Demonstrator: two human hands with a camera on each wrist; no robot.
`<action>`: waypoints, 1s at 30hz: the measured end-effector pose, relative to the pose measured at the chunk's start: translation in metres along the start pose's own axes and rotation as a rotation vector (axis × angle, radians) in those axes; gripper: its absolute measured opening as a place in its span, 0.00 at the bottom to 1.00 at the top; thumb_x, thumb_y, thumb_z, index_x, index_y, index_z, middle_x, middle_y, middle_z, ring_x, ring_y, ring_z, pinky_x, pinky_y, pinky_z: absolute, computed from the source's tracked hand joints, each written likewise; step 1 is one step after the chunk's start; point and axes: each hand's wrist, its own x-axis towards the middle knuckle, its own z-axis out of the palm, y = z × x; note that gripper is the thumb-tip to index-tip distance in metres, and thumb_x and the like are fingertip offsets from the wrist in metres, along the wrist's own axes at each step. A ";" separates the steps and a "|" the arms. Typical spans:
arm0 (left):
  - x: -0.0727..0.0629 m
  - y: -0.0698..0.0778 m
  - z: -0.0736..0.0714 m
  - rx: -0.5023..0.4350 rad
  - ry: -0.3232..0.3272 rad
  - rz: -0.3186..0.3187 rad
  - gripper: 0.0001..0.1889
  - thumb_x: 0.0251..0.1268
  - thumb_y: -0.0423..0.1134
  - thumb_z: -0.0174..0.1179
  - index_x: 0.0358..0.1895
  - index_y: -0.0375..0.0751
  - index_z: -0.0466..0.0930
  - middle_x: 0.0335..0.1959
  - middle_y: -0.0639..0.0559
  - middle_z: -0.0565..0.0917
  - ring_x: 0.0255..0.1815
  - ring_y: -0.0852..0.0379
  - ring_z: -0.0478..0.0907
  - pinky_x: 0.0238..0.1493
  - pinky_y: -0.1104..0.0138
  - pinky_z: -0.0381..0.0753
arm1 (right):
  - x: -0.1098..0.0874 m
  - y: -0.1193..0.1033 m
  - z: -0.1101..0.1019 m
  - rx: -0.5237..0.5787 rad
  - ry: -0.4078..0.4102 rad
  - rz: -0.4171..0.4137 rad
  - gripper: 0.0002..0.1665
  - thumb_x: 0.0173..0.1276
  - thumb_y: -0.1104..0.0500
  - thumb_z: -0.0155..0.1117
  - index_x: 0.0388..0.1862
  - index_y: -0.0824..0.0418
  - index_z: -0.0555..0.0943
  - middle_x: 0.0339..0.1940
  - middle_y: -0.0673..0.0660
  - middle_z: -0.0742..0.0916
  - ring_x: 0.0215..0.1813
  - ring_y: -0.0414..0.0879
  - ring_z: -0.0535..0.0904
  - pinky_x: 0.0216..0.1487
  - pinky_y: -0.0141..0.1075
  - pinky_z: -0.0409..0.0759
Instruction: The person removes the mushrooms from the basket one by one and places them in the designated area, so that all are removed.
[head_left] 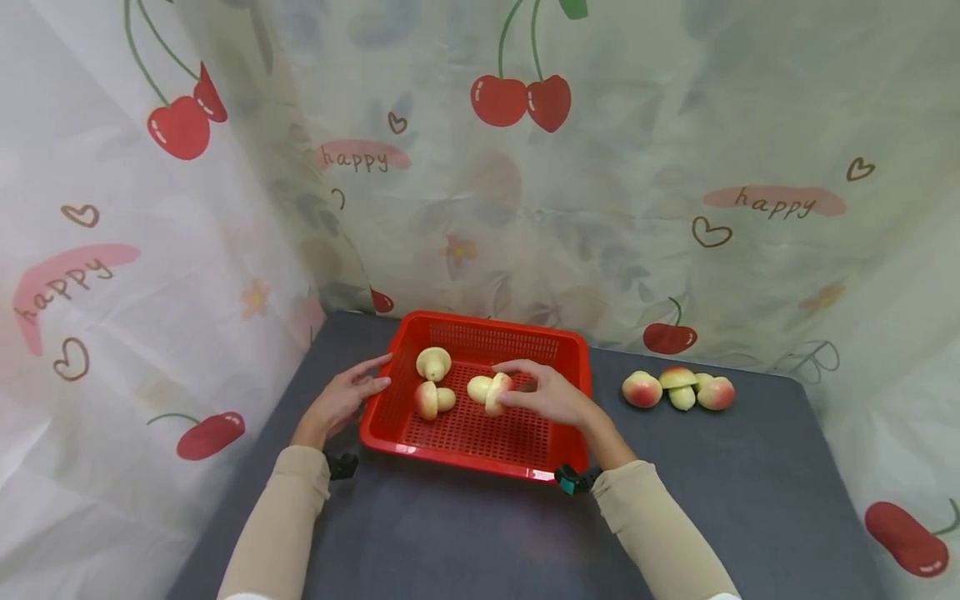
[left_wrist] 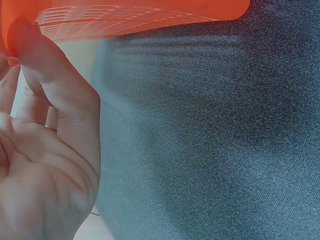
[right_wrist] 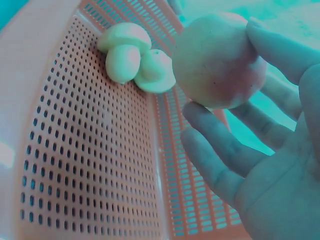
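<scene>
A toy mushroom [head_left: 487,390] with a reddish cap and pale stem is held by its cap in my right hand [head_left: 546,395], over the inside of the red plastic basket [head_left: 472,463]. In the right wrist view the thumb and fingertips grip the round cap [right_wrist: 220,62]. Two more toy mushrooms, one pale [head_left: 433,364] and one with a pinkish cap [head_left: 433,401], lie close together in the basket's left part. At the basket's left rim, my left hand [head_left: 341,402] holds the edge with thumb and fingers; some fingertips are hidden in the left wrist view.
Several toy mushrooms [head_left: 678,388] lie in a cluster on the dark grey tabletop [head_left: 757,483], right of the basket. A pale curtain [head_left: 600,217] printed with cherries and hearts hangs behind and beside the table.
</scene>
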 end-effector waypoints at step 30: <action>0.001 -0.001 0.001 0.000 0.005 0.005 0.34 0.71 0.53 0.63 0.78 0.67 0.62 0.61 0.39 0.80 0.54 0.46 0.86 0.51 0.50 0.89 | -0.069 0.029 -0.042 0.086 0.313 0.028 0.32 0.71 0.46 0.69 0.72 0.44 0.73 0.64 0.59 0.80 0.54 0.52 0.85 0.57 0.40 0.84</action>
